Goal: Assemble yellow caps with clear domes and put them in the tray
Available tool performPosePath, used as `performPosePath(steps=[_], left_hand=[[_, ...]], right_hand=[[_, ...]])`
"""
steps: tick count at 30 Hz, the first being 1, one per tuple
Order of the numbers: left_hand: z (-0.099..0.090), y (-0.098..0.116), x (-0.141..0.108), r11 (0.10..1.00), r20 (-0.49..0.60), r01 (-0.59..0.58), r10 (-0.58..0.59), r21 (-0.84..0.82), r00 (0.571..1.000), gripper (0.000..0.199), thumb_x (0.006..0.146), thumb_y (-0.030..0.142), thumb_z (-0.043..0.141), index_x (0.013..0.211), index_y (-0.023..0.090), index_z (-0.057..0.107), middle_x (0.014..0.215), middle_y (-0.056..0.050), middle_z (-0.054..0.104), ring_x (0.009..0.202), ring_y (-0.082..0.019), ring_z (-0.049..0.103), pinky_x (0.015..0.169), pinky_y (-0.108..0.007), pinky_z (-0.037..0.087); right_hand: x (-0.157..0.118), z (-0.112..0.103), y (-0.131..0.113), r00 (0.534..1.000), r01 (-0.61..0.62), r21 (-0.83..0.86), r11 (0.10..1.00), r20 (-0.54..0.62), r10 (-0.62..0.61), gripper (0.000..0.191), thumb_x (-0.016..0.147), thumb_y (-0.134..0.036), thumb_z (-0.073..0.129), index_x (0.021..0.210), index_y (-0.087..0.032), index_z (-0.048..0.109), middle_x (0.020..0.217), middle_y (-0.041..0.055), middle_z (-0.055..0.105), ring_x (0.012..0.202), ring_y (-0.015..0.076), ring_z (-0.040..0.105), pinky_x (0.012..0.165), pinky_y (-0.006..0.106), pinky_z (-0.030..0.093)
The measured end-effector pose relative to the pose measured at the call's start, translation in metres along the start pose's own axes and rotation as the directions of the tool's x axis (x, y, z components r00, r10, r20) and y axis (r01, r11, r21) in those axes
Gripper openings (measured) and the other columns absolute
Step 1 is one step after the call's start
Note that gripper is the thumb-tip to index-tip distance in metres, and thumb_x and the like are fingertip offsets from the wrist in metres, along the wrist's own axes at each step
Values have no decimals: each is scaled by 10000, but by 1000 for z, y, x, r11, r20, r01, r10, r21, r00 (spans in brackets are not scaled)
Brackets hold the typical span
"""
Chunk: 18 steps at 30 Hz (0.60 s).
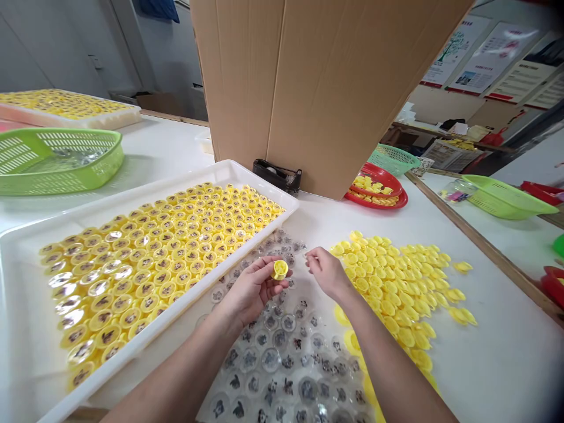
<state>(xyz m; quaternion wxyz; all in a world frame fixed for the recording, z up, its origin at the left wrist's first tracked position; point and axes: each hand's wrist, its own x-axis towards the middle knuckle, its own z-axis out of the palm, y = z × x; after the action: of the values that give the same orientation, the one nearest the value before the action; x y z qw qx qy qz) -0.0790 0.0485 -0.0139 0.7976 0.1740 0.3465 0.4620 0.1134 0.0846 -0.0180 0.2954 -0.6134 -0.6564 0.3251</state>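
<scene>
**Small yellow cup between the fingers of my left hand, above the printed discs**

The cup is round and bright yellow, with a raised rim; its face is turned up towards me, and the detail inside is too small to make out. I pinch it between thumb and fingers just beyond the near side of the white tray. My right hand is apart from it, fingers curled and tips close together; I cannot tell whether they grip anything.

I'm working at a white table with a wooden strip along its right side. Grey walls rise at the back left, and posters hang on the wall at the right.

The tray on my left holds rows of yellow cups topped with glossy printed faces. The clear discs, marked with dark figures, lie scattered beneath my hands, and my forearms cover some of them. To my right spreads a heap of yellow pieces. A tall cardboard box blocks my view straight ahead; a black tape dispenser sits at its foot. Red plates of yellow pieces stand beside the box, and a green basket stands at far left.
</scene>
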Motion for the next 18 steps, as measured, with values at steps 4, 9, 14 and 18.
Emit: performPosePath(steps=[4, 9, 14, 18], left_hand=[[2, -5, 0, 998, -6, -11, 11, 63, 1000, 153, 874, 184, 539, 1021, 152, 512, 808, -115, 683, 567, -106, 631, 478, -139, 483], [7, -14, -5, 995, 52, -10, 5, 104, 999, 128, 876, 204, 538, 991, 150, 529, 731, -51, 641, 523, -89, 598, 443, -136, 452], [9, -17, -8, 992, 95, 8, -21, 129, 995, 154, 852, 220, 579, 971, 127, 549, 738, -60, 642, 505, -78, 579, 430, -130, 439], [9, -17, -9, 992, 116, 29, -43, 125, 992, 167, 832, 231, 609, 949, 125, 552, 746, -76, 654, 505, -83, 586, 435, -134, 446]], right_hand=[[-19, -13, -22, 996, -47, 327, 944, 88, 19, 213, 878, -394, 408, 856, -196, 485, 815, 28, 610, 677, 145, 643, 596, 282, 508], [-31, -10, -38, 979, -121, 502, 856, 203, 19, 225, 808, -404, 564, 846, -182, 555, 627, -34, 554, 515, 100, 577, 446, 204, 405], [-34, -6, -35, 959, -154, 539, 828, 283, -6, 179, 780, -356, 639, 824, -185, 613, 629, -44, 576, 524, 76, 553, 487, 199, 419], [-38, -8, -35, 958, -115, 498, 859, 284, -36, 152, 789, -323, 638, 875, -200, 660, 706, -28, 620, 578, 85, 573, 544, 222, 454]])
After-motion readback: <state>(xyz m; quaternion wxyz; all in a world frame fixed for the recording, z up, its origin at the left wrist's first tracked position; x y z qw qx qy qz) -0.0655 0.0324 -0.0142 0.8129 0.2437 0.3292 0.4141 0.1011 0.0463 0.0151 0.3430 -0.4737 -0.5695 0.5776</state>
